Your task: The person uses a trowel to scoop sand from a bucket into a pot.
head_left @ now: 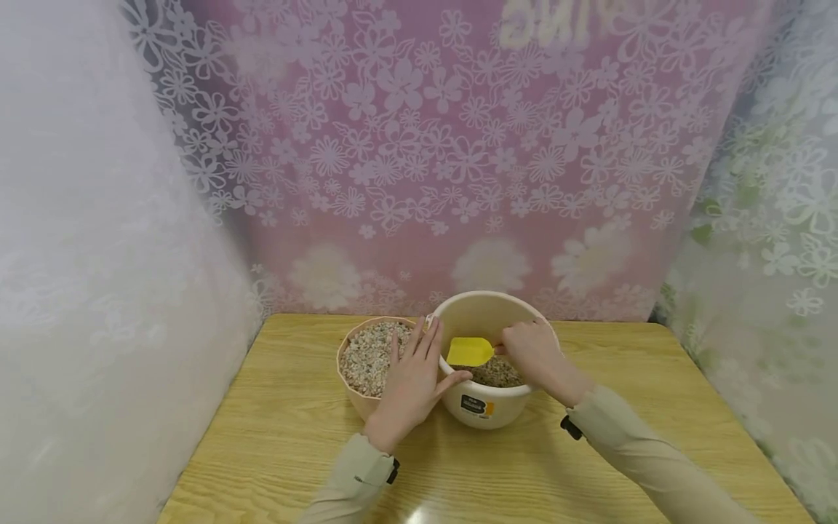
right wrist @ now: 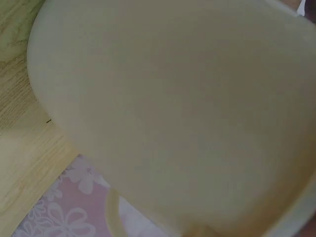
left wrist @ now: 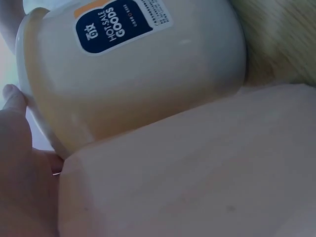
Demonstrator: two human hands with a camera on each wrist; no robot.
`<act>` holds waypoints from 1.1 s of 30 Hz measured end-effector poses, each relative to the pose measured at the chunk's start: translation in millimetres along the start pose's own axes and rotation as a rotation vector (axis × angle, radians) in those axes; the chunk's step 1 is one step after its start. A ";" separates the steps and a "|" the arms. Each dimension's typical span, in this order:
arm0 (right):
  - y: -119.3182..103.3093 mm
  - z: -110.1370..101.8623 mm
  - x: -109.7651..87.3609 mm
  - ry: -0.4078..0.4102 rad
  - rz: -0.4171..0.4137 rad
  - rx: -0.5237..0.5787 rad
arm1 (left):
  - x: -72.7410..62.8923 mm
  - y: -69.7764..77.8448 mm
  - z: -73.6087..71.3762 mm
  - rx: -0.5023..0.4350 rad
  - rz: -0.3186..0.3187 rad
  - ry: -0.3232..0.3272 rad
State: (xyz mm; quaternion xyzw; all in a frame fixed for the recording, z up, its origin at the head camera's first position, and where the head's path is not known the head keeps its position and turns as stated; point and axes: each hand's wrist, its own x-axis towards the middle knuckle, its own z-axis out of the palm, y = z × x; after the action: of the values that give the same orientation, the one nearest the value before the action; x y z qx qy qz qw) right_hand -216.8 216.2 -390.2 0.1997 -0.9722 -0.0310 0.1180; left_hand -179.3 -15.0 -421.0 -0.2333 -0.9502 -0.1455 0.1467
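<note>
Inside the cream bucket (head_left: 487,407), my right hand (head_left: 532,351) grips the handle of a yellow scoop (head_left: 470,351). The scoop's blade is over brown grainy material (head_left: 496,372) in the bucket. My left hand (head_left: 414,382) rests on the bucket's left rim, fingers stretched out and thumb lying over the near rim. Against the bucket's left side stands a peach pot (head_left: 356,399) filled with pale gravel (head_left: 372,356), partly covered by that hand. In the left wrist view the bucket's label (left wrist: 118,24) and my thumb at the rim show. The right wrist view holds mostly the bucket's outer wall (right wrist: 163,113).
Both containers stand on a wood-grain table (head_left: 294,451) near its back edge. A pink flowered curtain (head_left: 419,160) hangs behind it. Pale sheets hang at the left (head_left: 111,255) and right (head_left: 772,291) sides.
</note>
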 end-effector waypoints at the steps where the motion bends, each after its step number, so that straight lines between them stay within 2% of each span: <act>1: 0.0 2.0 1.0 -0.002 -0.013 0.007 | 0.1 0.4 1.3 -0.003 -0.004 0.001; 5: 1.5 9.7 3.7 -0.028 -0.025 0.054 | 1.0 2.8 2.2 -0.030 -0.012 -0.013; 9: 1.2 13.9 5.9 -0.109 -0.022 0.103 | 1.7 3.8 1.7 -0.043 -0.018 -0.033; 12: -1.5 14.5 8.3 -0.146 -0.034 0.129 | 0.9 2.6 1.0 -0.040 -0.035 -0.024; 18: -3.4 14.8 10.0 -0.154 -0.022 0.103 | 1.0 2.0 0.3 -0.058 -0.031 -0.003; 24: -0.3 17.9 8.4 -0.189 -0.003 0.114 | 2.0 3.7 0.4 -0.050 -0.028 -0.026; 28: -1.0 19.5 8.3 -0.167 0.002 0.132 | 1.2 3.7 0.8 -0.042 -0.026 -0.026; 33: -4.0 19.1 9.5 -0.054 0.006 0.124 | 0.2 2.1 1.6 -0.045 -0.023 -0.019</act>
State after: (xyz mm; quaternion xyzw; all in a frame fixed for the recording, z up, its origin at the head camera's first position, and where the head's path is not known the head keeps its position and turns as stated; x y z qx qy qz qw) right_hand -228.4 209.0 -407.2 0.2029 -0.9757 0.0241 0.0792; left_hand -178.8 -12.6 -421.9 -0.2269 -0.9507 -0.1663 0.1307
